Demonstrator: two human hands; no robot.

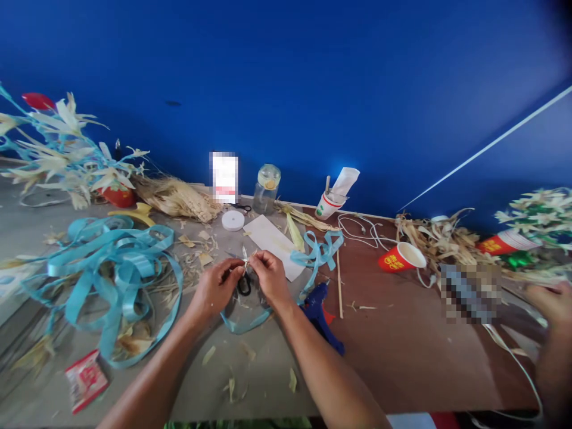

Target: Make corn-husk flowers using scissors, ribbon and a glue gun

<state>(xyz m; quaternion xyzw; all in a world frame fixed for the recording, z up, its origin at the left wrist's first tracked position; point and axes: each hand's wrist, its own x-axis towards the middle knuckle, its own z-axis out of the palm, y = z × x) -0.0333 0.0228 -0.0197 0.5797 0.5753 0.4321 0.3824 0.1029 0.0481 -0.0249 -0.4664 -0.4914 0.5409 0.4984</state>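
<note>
My left hand (218, 286) and my right hand (268, 275) meet over the middle of the table, fingers pinched together on a small pale piece of dried husk (245, 257). Black-handled scissors (243, 285) lie just beneath the hands. A strip of light blue ribbon (243, 325) curls on the table under my right wrist. A blue glue gun (320, 316) lies right beside my right forearm.
A big tangle of blue ribbon (120, 262) lies left. At the back are dried husks (179, 199), a white tape roll (233, 220), a glass jar (266, 188), a paper cup (328, 205). A red cup (402, 257) lies tipped at right. Another person's hand (552, 304) is at the far right.
</note>
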